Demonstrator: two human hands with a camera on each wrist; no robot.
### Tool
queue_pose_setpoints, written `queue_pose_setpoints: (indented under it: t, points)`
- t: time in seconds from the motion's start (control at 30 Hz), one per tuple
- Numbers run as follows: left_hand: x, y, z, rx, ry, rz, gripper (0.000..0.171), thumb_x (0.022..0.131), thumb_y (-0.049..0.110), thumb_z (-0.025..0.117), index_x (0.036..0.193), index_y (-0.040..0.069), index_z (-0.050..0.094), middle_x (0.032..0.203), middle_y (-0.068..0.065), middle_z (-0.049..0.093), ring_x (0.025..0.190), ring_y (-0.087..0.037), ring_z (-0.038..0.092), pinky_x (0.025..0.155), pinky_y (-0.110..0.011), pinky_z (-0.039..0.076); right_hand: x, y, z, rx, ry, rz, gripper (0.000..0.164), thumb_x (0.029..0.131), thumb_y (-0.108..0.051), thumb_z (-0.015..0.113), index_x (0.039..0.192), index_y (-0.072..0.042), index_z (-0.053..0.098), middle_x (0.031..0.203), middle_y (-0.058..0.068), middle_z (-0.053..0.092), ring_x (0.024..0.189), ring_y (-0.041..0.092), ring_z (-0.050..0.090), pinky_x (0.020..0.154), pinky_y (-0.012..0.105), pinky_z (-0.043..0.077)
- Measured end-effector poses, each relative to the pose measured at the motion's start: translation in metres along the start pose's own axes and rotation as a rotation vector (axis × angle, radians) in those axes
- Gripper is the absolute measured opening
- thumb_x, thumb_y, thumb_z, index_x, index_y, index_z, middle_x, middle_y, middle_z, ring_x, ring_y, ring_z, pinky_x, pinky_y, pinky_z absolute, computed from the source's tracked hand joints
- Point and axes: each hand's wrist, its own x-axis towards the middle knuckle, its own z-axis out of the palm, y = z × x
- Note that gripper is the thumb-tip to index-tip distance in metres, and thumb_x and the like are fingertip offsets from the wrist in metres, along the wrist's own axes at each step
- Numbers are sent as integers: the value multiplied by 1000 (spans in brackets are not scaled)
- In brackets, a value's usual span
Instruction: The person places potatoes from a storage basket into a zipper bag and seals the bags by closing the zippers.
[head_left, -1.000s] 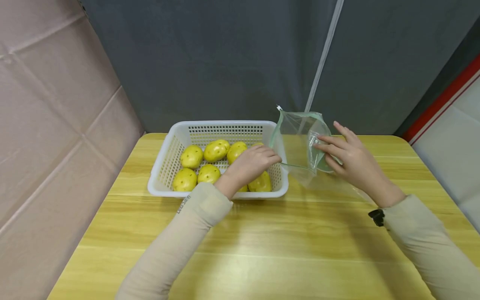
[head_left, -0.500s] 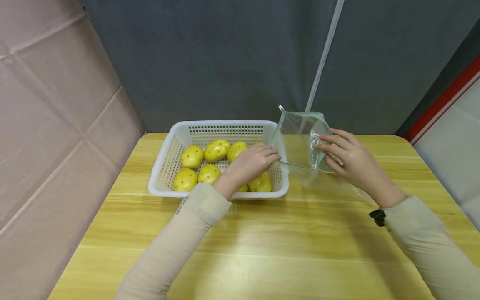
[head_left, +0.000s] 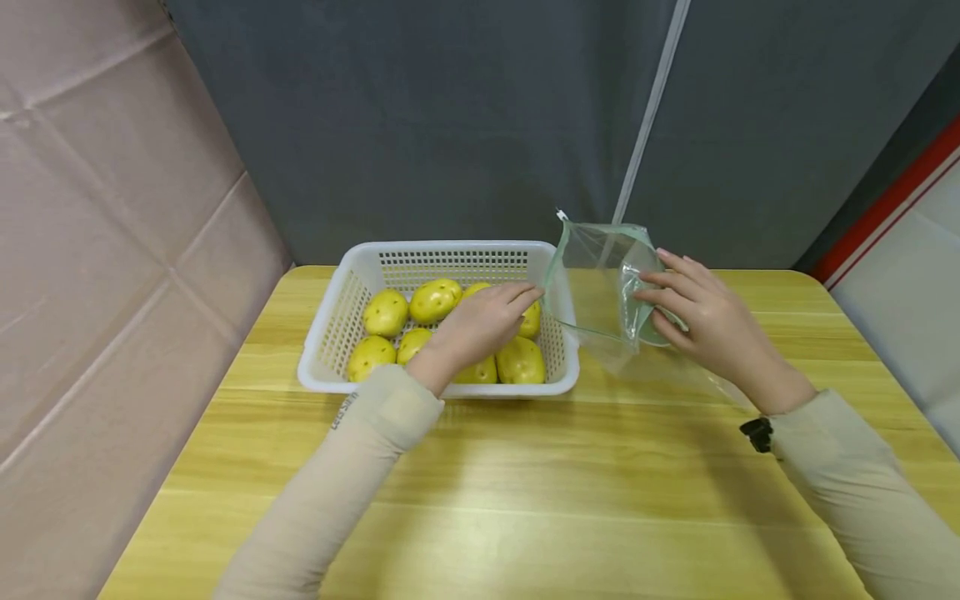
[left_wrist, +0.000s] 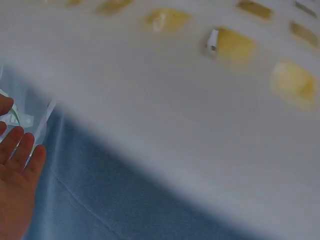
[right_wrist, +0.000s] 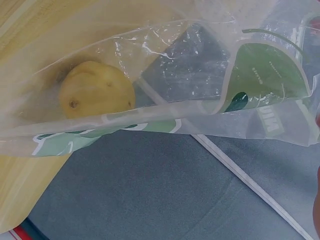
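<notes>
Head view. Basket [head_left: 465, 389] on the tabletop [head_left: 525, 483], potatoes [head_left: 435, 301] inside it. Bag [head_left: 607, 292] stands just right of it, mouth gaping, slider [head_left: 562, 215] at the top corner. Over the last half second my left hand [head_left: 480, 317] shifts left and slightly back from the near edge of the mouth; the potatoes at the basket's right end show better for it. My right hand [head_left: 708, 317] is almost unchanged at the crumpled far side. I read this as the left side of the mouth being let go or re-set, with the mouth keeping its shape. Left fingertips are right by the green rim; contact I can't confirm.

Left wrist view. Mostly basket, close and blurred. At the edge, fingers [left_wrist: 34, 162] I take to be the left hand's: straight, thumb apart, nothing pinched that I can see. The head view hides that palm side.

Right wrist view. The find here: a lone potato [right_wrist: 97, 90] seen through the film, inside the bag by my judgement. The head view doesn't show it, probably masked by the right hand. Only a sliver of skin at the frame edge; right fingers lie spread on the film, but whether they grip, I can't tell.
</notes>
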Motion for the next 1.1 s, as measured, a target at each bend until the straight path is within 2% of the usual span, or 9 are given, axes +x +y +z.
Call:
queue_pose_setpoints:
  t: [0.13,0.3,0.47,0.57,0.7,0.8,0.93,0.97,1.1]
  points:
    - [-6,-5,1,-28,-34,-36,40,94,9,54,134,4,52,134,-10,58,123,-22,56,105,-32,46,0,0,1,-6,4,-12,54,103,-38,32,105,2,69,114,22,67,128,39,48,121,35,24]
    - [-13,-13,1,-74,-164,-94,45,95,16,57,138,4,48,138,-13,54,128,-26,52,110,-36,41,-1,-1,1,-12,-4,-15,55,103,-39,32,105,1,69,115,21,66,128,39,47,118,41,29]
    - [-21,-22,4,-102,-269,-136,45,96,26,57,136,6,50,138,-11,54,129,-26,51,112,-37,40,-1,-1,2,2,-17,-12,52,103,-37,35,107,1,69,116,21,66,130,39,46,120,39,27]
    - [-26,-25,5,-103,-304,-138,45,96,30,57,135,7,53,136,-11,56,128,-25,52,110,-37,42,-1,-1,2,4,-17,-16,52,103,-37,34,106,1,69,117,21,66,130,40,46,119,40,27]
    - [-32,-28,8,-84,-314,-121,46,95,32,58,133,7,54,135,-11,57,126,-26,54,107,-38,44,0,0,2,-2,-13,-26,55,103,-39,31,106,1,69,116,21,66,129,40,47,117,44,30]
    - [-37,-31,13,-64,-307,-92,46,95,35,58,132,9,56,135,-12,57,125,-27,54,107,-38,45,0,1,3,-2,-5,-45,53,103,-36,33,104,3,69,112,21,67,130,38,47,119,41,27]
    - [-40,-33,14,-75,-374,-88,49,94,40,56,134,12,55,139,-11,54,128,-27,52,110,-39,42,1,2,3,-1,12,-84,52,103,-34,34,102,4,70,105,20,70,130,34,49,122,28,20]
    - [-40,-32,11,-86,-403,-96,50,93,40,58,134,11,55,139,-12,53,129,-28,51,111,-40,40,1,2,3,-3,15,-94,52,103,-34,34,101,4,70,104,19,71,129,33,50,122,26,20]
    - [-43,-34,14,-90,-456,-97,53,92,44,58,136,14,54,141,-10,52,130,-28,50,111,-40,40,2,1,1,3,20,-133,51,103,-33,35,100,2,71,99,16,72,119,36,55,120,19,21]
